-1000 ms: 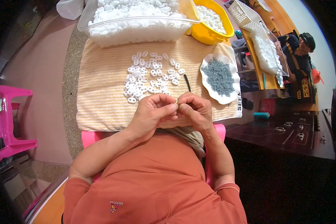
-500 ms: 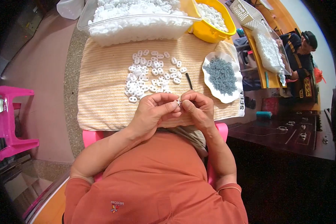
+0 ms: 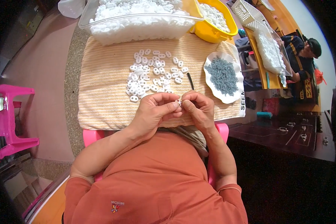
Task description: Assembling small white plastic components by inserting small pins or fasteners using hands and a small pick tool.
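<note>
Near the front of the striped towel, my left hand (image 3: pixel 155 109) and my right hand (image 3: pixel 200 109) meet, fingertips pinched from both sides on one small white two-hole plastic piece (image 3: pixel 180 103). Fingers cover most of it. Loose white oval two-hole pieces (image 3: pixel 141 77) lie in a scattered cluster just beyond my left hand. A thin black stick (image 3: pixel 190 81) rests on the towel right beyond my right hand. To the right of that, a white scalloped plate (image 3: pixel 210 83) holds a heap of small grey pieces (image 3: pixel 223 76).
A clear bin (image 3: pixel 138 33) full of white pieces stands at the table's far edge, beside a yellow basin (image 3: pixel 233 30) of white pieces. At left is a pink stool (image 3: pixel 20 119). A person (image 3: pixel 300 56) sits at another table with a clear bin (image 3: pixel 269 50) at far right.
The view has shifted very slightly. Both hands keep the same pinch on the white piece. The person at far right has moved a little.
</note>
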`<action>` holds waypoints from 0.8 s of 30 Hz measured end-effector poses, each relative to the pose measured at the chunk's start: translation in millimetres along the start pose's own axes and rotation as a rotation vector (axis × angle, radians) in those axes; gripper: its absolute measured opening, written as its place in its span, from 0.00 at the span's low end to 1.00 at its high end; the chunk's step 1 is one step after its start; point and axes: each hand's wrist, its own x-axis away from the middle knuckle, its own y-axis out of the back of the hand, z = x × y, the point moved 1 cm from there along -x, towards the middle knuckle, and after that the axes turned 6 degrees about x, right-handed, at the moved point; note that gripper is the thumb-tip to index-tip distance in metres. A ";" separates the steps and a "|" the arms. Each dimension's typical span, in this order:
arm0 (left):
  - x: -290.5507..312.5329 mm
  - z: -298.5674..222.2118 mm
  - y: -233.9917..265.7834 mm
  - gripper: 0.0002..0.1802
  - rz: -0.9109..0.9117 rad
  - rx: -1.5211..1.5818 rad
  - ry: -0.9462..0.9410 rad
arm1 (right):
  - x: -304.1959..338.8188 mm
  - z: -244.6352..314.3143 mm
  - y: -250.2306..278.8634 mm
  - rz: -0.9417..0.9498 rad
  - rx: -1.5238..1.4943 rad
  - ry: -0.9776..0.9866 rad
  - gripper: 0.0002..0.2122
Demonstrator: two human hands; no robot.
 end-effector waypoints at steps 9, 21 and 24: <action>-0.8 1.2 2.0 0.11 0.003 -0.018 0.000 | 0.1 2.5 -2.6 -0.005 0.029 -0.003 0.04; -0.4 2.0 2.8 0.11 -0.002 -0.049 -0.023 | 2.0 5.9 -6.7 -0.012 0.043 -0.032 0.04; 0.0 3.2 1.9 0.11 -0.013 -0.068 -0.049 | 2.8 4.7 -6.9 -0.026 0.088 -0.052 0.04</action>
